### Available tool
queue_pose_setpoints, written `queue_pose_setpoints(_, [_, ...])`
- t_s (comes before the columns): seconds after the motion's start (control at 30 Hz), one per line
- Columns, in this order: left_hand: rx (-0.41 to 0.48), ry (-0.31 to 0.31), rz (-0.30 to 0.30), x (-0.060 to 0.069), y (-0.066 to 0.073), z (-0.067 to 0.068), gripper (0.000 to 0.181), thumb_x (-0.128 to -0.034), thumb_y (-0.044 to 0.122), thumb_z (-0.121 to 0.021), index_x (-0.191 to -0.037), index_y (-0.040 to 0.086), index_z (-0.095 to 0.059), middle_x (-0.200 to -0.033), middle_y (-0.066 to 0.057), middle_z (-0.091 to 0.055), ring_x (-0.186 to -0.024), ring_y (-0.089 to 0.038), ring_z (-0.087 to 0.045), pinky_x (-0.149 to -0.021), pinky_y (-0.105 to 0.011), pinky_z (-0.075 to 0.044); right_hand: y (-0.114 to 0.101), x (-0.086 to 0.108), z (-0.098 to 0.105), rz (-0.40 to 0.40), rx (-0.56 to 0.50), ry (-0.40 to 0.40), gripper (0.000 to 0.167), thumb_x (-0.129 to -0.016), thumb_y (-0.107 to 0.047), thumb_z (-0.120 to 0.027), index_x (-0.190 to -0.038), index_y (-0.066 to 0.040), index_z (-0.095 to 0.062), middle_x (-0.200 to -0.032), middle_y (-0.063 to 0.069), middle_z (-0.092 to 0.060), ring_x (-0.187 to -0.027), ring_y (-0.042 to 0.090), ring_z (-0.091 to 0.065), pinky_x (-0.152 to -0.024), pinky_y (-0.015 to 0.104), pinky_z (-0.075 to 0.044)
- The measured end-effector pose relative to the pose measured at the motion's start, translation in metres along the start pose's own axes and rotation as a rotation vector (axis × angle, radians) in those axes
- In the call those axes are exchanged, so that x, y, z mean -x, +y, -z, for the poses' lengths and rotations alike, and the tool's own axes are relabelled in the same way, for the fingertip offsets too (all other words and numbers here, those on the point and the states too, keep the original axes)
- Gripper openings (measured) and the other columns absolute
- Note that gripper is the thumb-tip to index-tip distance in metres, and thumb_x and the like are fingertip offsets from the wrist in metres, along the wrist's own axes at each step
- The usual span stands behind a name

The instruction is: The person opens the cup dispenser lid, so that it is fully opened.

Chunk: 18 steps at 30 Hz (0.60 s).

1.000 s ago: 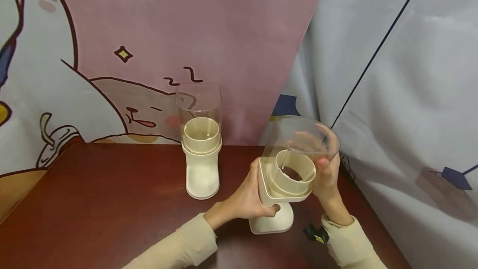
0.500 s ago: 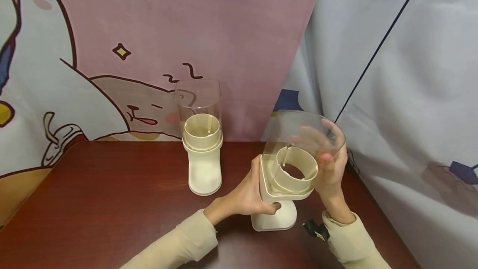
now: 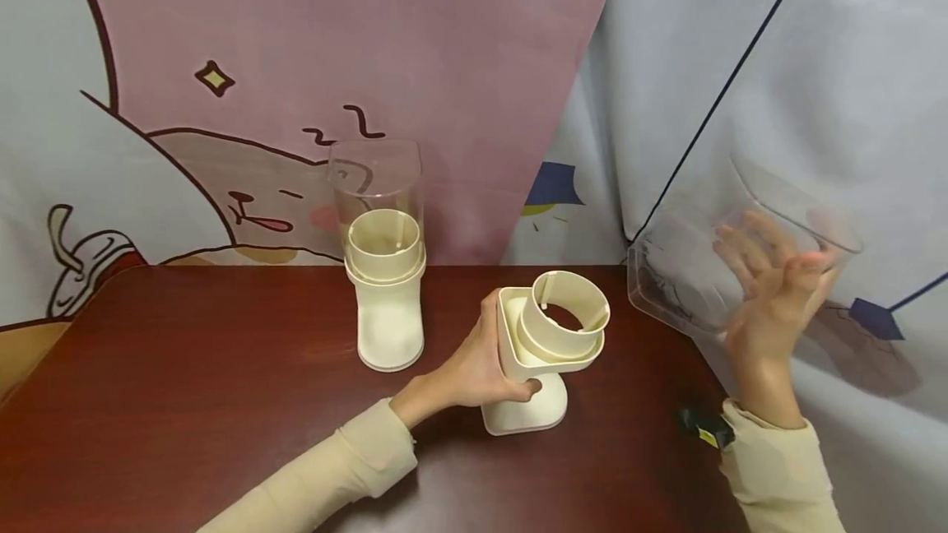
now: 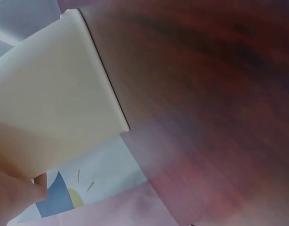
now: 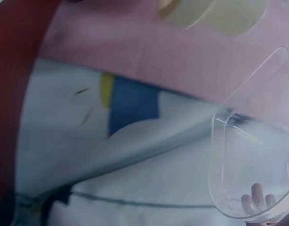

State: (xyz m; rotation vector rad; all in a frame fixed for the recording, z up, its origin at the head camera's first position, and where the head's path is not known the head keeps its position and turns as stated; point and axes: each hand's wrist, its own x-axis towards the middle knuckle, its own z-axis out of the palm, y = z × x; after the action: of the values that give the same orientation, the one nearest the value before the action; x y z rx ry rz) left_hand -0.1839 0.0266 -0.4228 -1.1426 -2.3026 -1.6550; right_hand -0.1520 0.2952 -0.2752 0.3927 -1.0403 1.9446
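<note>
A cream dispenser base (image 3: 523, 414) with a round collar on top stands slightly tilted at mid-table. My left hand (image 3: 474, 364) grips its side below the rim; its smooth wall (image 4: 50, 94) fills much of the left wrist view. To the right, off the base, my right hand (image 3: 773, 303) holds a clear plastic container (image 3: 666, 294) in the air, tilted, with fingers showing through the wall. The container's rim (image 5: 215, 165) appears at the right of the right wrist view, fingertips behind it.
A second cream dispenser (image 3: 390, 323) stands further back to the left, its clear container (image 3: 378, 179) on top. A small dark object with a yellow mark (image 3: 704, 428) is beside the right cuff. A printed cloth (image 3: 481, 64) hangs behind the dark red table (image 3: 222, 368).
My right hand has lifted the clear container off the base and carried it right, toward the side cloth. The left hand keeps its grip on the base. The head view has shifted a little.
</note>
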Motion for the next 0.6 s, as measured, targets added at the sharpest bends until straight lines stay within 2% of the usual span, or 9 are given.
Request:
queue_pose_setpoints(0.07, [0.000, 0.007, -0.014, 0.000, -0.001, 0.000, 0.121, -0.0571, 0.018, -0.089, -0.149, 0.019, -0.010, -0.136, -0.002, -0.043, -0.119, -0.014, -0.051, -0.104, -0.032, -0.043, 0.004, -0.001, 0.012, -0.016, 0.041, 0.023, 0.088, -0.076, -0.036, -0.086, -0.139, -0.009, -0.032, -0.115, 0.031, -0.066, -0.092, 0.040, -0.072, -0.080, 0.041, -0.060])
queue_pose_setpoints(0.13, [0.006, 0.014, -0.032, 0.000, -0.002, 0.000, 0.121, -0.0565, 0.017, -0.089, -0.149, 0.018, -0.011, -0.136, -0.002, -0.043, -0.118, -0.015, -0.052, -0.104, -0.032, -0.044, 0.009, -0.003, 0.023, -0.057, 0.083, 0.044, 0.102, -0.078, -0.034, -0.085, -0.150, -0.005, -0.019, -0.118, 0.029, -0.065, -0.093, 0.036, -0.072, -0.083, 0.038, -0.059])
queue_pose_setpoints(0.23, [0.013, 0.019, -0.045, 0.000, -0.002, -0.001, 0.121, -0.0561, 0.017, -0.090, -0.148, 0.018, -0.012, -0.137, -0.003, -0.043, -0.119, -0.015, -0.052, -0.105, -0.032, -0.043, 0.017, -0.004, 0.038, -0.099, 0.178, 0.074, 0.101, -0.082, -0.030, -0.082, -0.152, -0.007, -0.013, -0.119, 0.025, -0.064, -0.094, 0.031, -0.072, -0.083, 0.033, -0.058])
queue_pose_setpoints(0.3, [0.011, 0.018, -0.047, 0.000, -0.003, -0.001, 0.121, -0.0564, 0.016, -0.090, -0.148, 0.018, -0.012, -0.137, -0.003, -0.043, -0.119, -0.015, -0.052, -0.105, -0.031, -0.043, 0.020, -0.005, 0.045, -0.122, 0.232, 0.086, 0.090, -0.086, -0.025, -0.076, -0.150, -0.006, -0.016, -0.118, 0.021, -0.062, -0.094, 0.027, -0.072, -0.082, 0.030, -0.058])
queue_pose_setpoints(0.37, [0.006, 0.018, -0.044, 0.000, -0.002, -0.001, 0.122, -0.0563, 0.017, -0.090, -0.149, 0.018, -0.011, -0.137, -0.003, -0.043, -0.119, -0.015, -0.052, -0.106, -0.031, -0.043, 0.025, -0.006, 0.051, -0.113, 0.278, 0.091, 0.069, -0.088, -0.022, -0.074, -0.138, -0.010, -0.029, -0.116, 0.020, -0.060, -0.093, 0.026, -0.073, -0.079, 0.029, -0.059])
queue_pose_setpoints(0.47, [-0.005, 0.017, -0.036, -0.001, -0.002, -0.001, 0.123, -0.0564, 0.017, -0.091, -0.149, 0.019, -0.010, -0.137, -0.003, -0.043, -0.119, -0.014, -0.051, -0.106, -0.031, -0.042, 0.030, -0.005, 0.060, -0.113, 0.315, 0.093, 0.064, -0.087, -0.024, -0.076, -0.132, -0.009, -0.034, -0.118, 0.020, -0.057, -0.092, 0.025, -0.073, -0.080, 0.027, -0.058])
queue_pose_setpoints(0.6, [-0.002, 0.020, -0.038, -0.001, -0.002, -0.001, 0.123, -0.0555, 0.017, -0.091, -0.149, 0.018, -0.011, -0.137, -0.003, -0.043, -0.119, -0.015, -0.051, -0.106, -0.031, -0.042, 0.038, -0.001, 0.070, -0.142, 0.401, 0.087, 0.063, -0.088, -0.028, -0.076, -0.133, -0.011, -0.035, -0.120, 0.016, -0.056, -0.095, 0.021, -0.070, -0.084, 0.023, -0.055])
